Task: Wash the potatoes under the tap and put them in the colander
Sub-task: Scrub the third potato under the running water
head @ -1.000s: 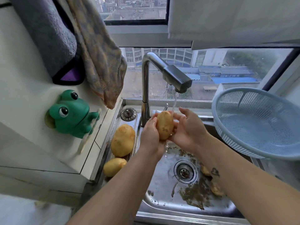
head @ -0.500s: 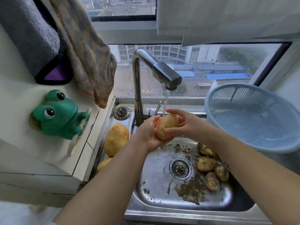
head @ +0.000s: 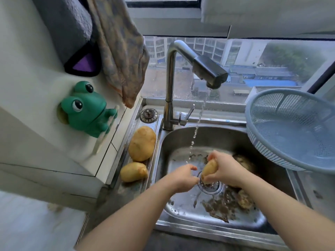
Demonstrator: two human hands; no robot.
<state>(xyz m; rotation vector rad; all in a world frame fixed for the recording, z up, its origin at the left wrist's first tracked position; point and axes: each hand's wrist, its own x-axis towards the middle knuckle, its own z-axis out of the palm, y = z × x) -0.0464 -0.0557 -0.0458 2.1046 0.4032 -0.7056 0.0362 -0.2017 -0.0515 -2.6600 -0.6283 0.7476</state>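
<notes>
My right hand (head: 227, 169) grips a pale, wet potato (head: 210, 168) low in the steel sink (head: 181, 140), just over the drain (head: 211, 188). My left hand (head: 183, 176) is beside it, with loosely curled fingertips at the potato's lower end. The tap (head: 210, 73) runs, and its thin stream (head: 194, 134) falls just left of the potato. A light blue colander (head: 257, 142) stands tilted at the sink's right edge with nothing in it. Dirty potatoes (head: 244, 201) lie in the sink behind and under my right wrist.
Two clean potatoes, one large (head: 142, 143) and one small (head: 134, 172), lie on the sink's left ledge. Mud and peel scraps (head: 217, 209) cover the sink floor. A green frog holder (head: 87, 109) sticks to the left wall, with hanging cloths (head: 119, 51) above it.
Both hands have dropped from under the spout down to the drain. My right hand now grips the potato alone; my left hand has slipped off to its lower end.
</notes>
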